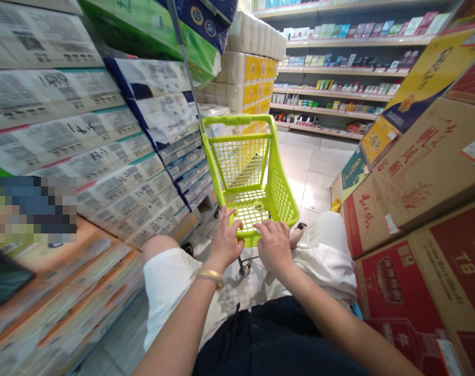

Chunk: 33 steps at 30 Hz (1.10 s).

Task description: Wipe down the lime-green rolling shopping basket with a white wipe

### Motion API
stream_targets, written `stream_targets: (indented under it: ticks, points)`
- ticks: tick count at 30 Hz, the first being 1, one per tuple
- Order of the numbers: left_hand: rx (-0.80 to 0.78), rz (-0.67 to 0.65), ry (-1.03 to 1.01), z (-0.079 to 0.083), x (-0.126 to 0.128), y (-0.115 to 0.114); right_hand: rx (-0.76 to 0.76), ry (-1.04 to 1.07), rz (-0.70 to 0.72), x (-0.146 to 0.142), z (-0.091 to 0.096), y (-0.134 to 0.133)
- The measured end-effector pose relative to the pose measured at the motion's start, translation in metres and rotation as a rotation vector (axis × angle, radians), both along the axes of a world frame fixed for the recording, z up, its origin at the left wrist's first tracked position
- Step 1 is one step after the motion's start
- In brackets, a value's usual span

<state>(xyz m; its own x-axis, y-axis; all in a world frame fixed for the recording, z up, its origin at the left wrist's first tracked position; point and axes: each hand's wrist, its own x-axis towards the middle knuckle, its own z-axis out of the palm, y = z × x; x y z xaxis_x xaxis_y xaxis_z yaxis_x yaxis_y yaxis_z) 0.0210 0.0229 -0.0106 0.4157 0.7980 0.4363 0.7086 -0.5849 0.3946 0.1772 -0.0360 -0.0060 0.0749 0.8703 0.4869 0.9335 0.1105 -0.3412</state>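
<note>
A lime-green plastic shopping cart [286, 193] with a lattice basket stands upright in front of my knees, its handle bar at the far side. At the near left of its front rim is my left hand [226, 243], with a gold-coloured bangle on the wrist. Its fingers bend over the rim, somewhat apart. My right hand [274, 245] lies on the same rim a little to the right, fingers curled over it. A small white spot shows by its fingertips, too small to name. Nothing shows in the basket. Part of each hand's grip is hidden.
Stacked printed packs [104, 130] rise close on the left. Cardboard cartons [429, 162] line the right side. Wrapped paper rolls [257, 68] are piled behind the cart, and shelves of small goods [339, 68] stand at the back. A tall metal pole [188, 68] rises by the cart.
</note>
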Motion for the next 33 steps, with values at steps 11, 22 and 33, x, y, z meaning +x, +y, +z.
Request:
stream_targets:
  ticks: [11, 22, 33]
  points:
    - [-0.004, -0.014, 0.006, 0.002, -0.004, 0.001, -0.016, 0.015, -0.033, 0.042, 0.001, 0.002]
    - [0.005, -0.007, 0.002, 0.002, 0.0, -0.001, -0.043, 0.032, -0.019, 0.001, 0.004, 0.003]
    - [0.009, -0.014, 0.009, 0.002, -0.006, 0.001, -0.058, 0.033, -0.034, 0.039, 0.006, 0.003]
